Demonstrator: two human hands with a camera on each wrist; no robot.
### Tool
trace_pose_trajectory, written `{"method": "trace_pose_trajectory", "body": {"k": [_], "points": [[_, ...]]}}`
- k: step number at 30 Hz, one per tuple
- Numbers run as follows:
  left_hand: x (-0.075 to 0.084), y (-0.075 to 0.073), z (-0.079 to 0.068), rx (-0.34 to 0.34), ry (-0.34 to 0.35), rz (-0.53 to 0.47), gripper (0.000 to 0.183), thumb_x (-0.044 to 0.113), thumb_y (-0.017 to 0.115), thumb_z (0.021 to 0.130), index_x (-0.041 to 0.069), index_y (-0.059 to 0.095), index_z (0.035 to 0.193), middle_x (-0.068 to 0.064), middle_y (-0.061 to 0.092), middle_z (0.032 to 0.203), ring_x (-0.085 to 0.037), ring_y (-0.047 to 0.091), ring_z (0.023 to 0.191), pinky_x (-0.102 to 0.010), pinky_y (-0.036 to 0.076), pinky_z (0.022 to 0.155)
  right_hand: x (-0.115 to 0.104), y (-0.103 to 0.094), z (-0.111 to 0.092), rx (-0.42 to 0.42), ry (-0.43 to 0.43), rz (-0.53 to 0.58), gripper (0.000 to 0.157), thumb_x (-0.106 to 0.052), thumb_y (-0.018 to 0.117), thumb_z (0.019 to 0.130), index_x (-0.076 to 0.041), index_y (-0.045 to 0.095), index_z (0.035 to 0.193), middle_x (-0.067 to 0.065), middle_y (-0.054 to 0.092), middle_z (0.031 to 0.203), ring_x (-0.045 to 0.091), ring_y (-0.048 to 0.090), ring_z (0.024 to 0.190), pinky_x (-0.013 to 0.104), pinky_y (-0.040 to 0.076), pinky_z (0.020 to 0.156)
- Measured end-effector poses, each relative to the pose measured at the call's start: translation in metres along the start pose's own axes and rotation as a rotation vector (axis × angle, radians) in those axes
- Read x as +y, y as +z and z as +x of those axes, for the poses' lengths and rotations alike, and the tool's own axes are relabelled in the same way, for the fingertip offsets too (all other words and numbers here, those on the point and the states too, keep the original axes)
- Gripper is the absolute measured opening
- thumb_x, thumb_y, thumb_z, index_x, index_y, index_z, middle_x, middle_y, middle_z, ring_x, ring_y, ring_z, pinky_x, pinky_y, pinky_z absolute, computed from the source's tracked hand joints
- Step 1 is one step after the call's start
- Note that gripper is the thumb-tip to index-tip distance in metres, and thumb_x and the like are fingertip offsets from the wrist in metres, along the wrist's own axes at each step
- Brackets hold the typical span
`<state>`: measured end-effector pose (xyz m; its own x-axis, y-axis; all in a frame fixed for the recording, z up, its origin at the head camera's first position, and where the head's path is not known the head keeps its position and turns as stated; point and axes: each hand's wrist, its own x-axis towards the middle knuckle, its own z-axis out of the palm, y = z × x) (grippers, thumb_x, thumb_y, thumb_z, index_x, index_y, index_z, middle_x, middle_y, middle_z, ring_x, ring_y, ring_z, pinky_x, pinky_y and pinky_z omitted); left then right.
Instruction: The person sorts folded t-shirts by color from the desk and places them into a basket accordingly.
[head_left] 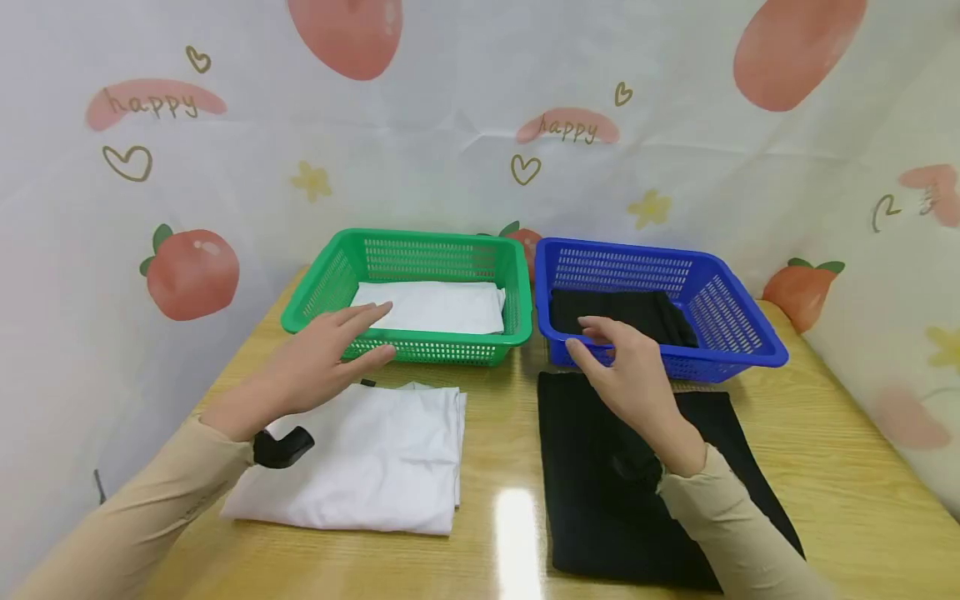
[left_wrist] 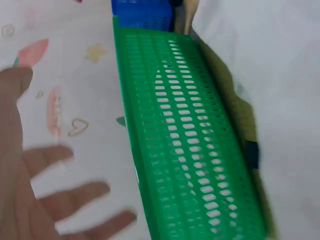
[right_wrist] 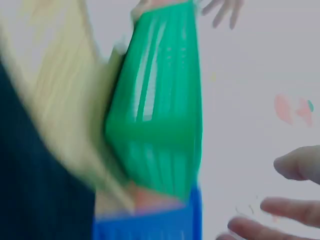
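My left hand (head_left: 322, 354) hovers over the near edge of the green basket (head_left: 517, 300), fingers spread and nothing in them. Inside that basket lies a folded white cloth (head_left: 442, 307). Below the hand, a larger folded white cloth (head_left: 367, 467) lies on the table. My right hand (head_left: 626, 367), fingers apart and holding nothing, is at the near rim of the blue basket (head_left: 738, 321), which contains a folded black cloth (head_left: 618, 312). Under the right forearm a big black cloth (head_left: 600, 517) is spread flat. The left wrist view shows the left hand's fingers (left_wrist: 75, 200) beside the green basket.
The wooden table (head_left: 495, 442) carries both baskets side by side at its back edge. A white curtain (head_left: 450, 125) printed with fruit and hearts hangs behind. A small dark tag (left_wrist: 252, 154) shows at the edge of the large white cloth.
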<state>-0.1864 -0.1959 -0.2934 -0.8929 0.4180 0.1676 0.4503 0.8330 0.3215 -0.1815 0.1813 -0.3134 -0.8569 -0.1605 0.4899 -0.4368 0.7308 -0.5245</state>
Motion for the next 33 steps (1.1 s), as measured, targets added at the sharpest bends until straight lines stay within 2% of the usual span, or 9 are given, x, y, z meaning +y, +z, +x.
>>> {"method": "trace_pose_trajectory", "body": {"k": [3, 5, 7, 10, 13, 17, 20, 26, 33], "points": [[-0.010, -0.004, -0.019, -0.024, 0.039, -0.097, 0.057, 0.055, 0.042, 0.087, 0.035, 0.029, 0.139, 0.007, 0.033, 0.137, -0.020, 0.029, 0.125, -0.047, 0.030, 0.095, -0.013, 0.015, -0.005, -0.078, -0.004, 0.183, 0.036, -0.035, 0.060, 0.086, -0.017, 0.059, 0.116, -0.002, 0.063, 0.095, 0.012, 0.058, 0.085, 0.033, 0.050, 0.071], [-0.018, -0.004, -0.030, -0.041, 0.059, -0.142, 0.053, 0.049, 0.045, 0.089, 0.034, 0.032, 0.138, 0.008, 0.036, 0.135, -0.018, 0.031, 0.124, -0.047, 0.032, 0.094, -0.021, 0.023, -0.010, -0.177, 0.055, 0.307, 0.034, -0.034, 0.059, 0.086, -0.020, 0.057, 0.117, -0.003, 0.063, 0.095, 0.010, 0.058, 0.085, 0.031, 0.049, 0.070], [-0.028, -0.003, -0.039, -0.053, 0.064, -0.177, 0.051, 0.044, 0.048, 0.090, 0.032, 0.034, 0.137, 0.009, 0.038, 0.134, -0.018, 0.034, 0.122, -0.046, 0.035, 0.091, -0.029, 0.029, -0.015, -0.268, 0.133, 0.425, 0.034, -0.031, 0.060, 0.086, -0.022, 0.056, 0.119, 0.000, 0.062, 0.098, 0.013, 0.058, 0.087, 0.033, 0.048, 0.072], [-0.043, -0.001, -0.052, -0.065, 0.069, -0.225, 0.046, 0.038, 0.049, 0.091, 0.031, 0.037, 0.136, 0.007, 0.040, 0.132, -0.017, 0.038, 0.119, -0.045, 0.039, 0.087, -0.042, 0.035, -0.021, -0.362, 0.237, 0.587, 0.034, -0.024, 0.060, 0.087, -0.018, 0.055, 0.120, 0.008, 0.061, 0.102, 0.020, 0.058, 0.090, 0.038, 0.047, 0.075], [-0.056, 0.000, -0.062, -0.071, 0.058, -0.256, 0.043, 0.033, 0.050, 0.092, 0.029, 0.041, 0.134, 0.006, 0.043, 0.131, -0.015, 0.038, 0.119, -0.042, 0.041, 0.086, -0.056, 0.040, -0.023, -0.436, 0.290, 0.684, 0.036, -0.016, 0.060, 0.087, -0.013, 0.054, 0.122, 0.013, 0.059, 0.104, 0.026, 0.058, 0.094, 0.043, 0.046, 0.079], [-0.070, 0.002, -0.074, -0.063, 0.020, -0.260, 0.042, 0.031, 0.052, 0.091, 0.032, 0.043, 0.132, 0.010, 0.042, 0.131, -0.010, 0.038, 0.118, -0.039, 0.044, 0.084, -0.066, 0.052, -0.024, -0.529, 0.325, 0.726, 0.042, -0.010, 0.059, 0.087, -0.009, 0.050, 0.127, 0.017, 0.058, 0.107, 0.029, 0.057, 0.096, 0.045, 0.046, 0.079], [-0.078, 0.004, -0.080, -0.059, 0.005, -0.259, 0.044, 0.033, 0.054, 0.090, 0.034, 0.042, 0.132, 0.010, 0.042, 0.131, -0.012, 0.041, 0.116, -0.040, 0.045, 0.082, -0.067, 0.061, -0.025, -0.566, 0.345, 0.732, 0.045, -0.008, 0.059, 0.086, -0.007, 0.047, 0.130, 0.020, 0.057, 0.108, 0.031, 0.056, 0.096, 0.045, 0.046, 0.079], [-0.092, 0.013, -0.090, -0.075, -0.005, -0.264, 0.056, 0.034, 0.061, 0.085, 0.033, 0.038, 0.135, -0.001, 0.043, 0.132, -0.030, 0.044, 0.112, -0.049, 0.044, 0.079, -0.057, 0.081, -0.030, -0.633, 0.415, 0.765, 0.050, -0.012, 0.061, 0.085, -0.010, 0.044, 0.133, 0.022, 0.055, 0.110, 0.033, 0.057, 0.094, 0.044, 0.046, 0.078], [-0.105, 0.018, -0.093, -0.099, -0.049, -0.280, 0.066, 0.037, 0.064, 0.081, 0.024, 0.035, 0.139, -0.009, 0.043, 0.130, -0.030, 0.052, 0.103, -0.039, 0.049, 0.073, -0.046, 0.097, -0.030, -0.656, 0.431, 0.783, 0.052, -0.015, 0.065, 0.083, -0.015, 0.047, 0.132, 0.020, 0.055, 0.112, 0.022, 0.057, 0.094, 0.040, 0.047, 0.078]]}}
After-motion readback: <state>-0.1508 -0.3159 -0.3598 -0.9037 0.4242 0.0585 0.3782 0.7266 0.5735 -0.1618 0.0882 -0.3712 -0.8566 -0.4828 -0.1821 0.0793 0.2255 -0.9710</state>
